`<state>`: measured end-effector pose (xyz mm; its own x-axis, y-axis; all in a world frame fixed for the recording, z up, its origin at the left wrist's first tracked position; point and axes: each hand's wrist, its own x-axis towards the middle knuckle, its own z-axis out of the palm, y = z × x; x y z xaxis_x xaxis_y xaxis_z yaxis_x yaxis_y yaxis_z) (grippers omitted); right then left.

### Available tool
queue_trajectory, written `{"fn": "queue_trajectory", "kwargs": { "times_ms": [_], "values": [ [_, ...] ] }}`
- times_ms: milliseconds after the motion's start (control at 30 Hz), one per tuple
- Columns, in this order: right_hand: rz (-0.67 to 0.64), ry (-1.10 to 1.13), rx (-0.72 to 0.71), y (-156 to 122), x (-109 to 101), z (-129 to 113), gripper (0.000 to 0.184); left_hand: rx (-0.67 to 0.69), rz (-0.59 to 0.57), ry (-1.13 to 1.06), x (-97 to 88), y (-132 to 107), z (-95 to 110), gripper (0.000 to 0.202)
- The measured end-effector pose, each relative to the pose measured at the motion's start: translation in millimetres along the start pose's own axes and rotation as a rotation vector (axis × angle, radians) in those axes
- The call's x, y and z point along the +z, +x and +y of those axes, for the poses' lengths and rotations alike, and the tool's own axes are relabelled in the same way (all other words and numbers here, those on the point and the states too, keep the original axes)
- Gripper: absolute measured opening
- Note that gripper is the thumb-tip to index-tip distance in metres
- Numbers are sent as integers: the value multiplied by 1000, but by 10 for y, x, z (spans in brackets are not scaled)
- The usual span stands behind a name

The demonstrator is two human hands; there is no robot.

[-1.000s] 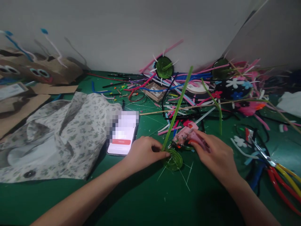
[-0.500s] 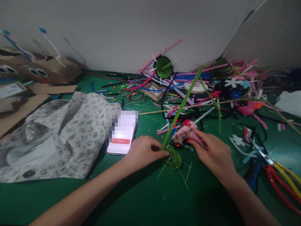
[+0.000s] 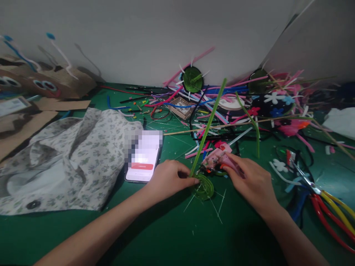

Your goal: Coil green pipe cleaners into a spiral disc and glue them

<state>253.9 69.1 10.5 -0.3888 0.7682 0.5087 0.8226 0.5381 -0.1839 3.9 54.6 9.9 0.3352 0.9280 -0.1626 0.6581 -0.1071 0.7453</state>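
Between thumb and fingers, my left hand (image 3: 173,176) pinches the edge of a flat green pipe-cleaner coil (image 3: 205,189) near the table's middle. From the coil a long straight green pipe-cleaner end (image 3: 208,129) rises up and to the right. My right hand (image 3: 251,181) is closed around a pink hot glue gun (image 3: 222,160). Its nozzle points left at the place where the straight end meets the coil; whether it touches is too small to tell. Thin glue strings lie on the table around the coil.
Left of my hands are a phone (image 3: 143,157) and a patterned cloth (image 3: 69,159). Red-and-yellow-handled pliers (image 3: 314,188) lie at the right. Loose pipe cleaners (image 3: 219,98) litter the back, with a green disc (image 3: 192,79) against the wall. Cardboard faces (image 3: 47,83) stand far left.
The free green pipe-cleaner end has swung left at its tip. Both hands and the glue gun are almost where they were.
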Motion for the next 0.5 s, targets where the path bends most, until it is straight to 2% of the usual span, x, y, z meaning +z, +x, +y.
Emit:
{"fn": "queue_trajectory", "kwargs": {
  "times_ms": [167, 367, 500],
  "values": [
    [9, -5, 13, 4, -2, -13, 27, 1, -1, 14, 6, -2, -12, 35],
    [92, 12, 37, 22, 15, 18, 28, -1, 6, 10, 5, -5, -6, 35],
    [125, -90, 123, 20, 62, 120, 34, -19, 6, 12, 5, -4, 5, 33]
  ]
}}
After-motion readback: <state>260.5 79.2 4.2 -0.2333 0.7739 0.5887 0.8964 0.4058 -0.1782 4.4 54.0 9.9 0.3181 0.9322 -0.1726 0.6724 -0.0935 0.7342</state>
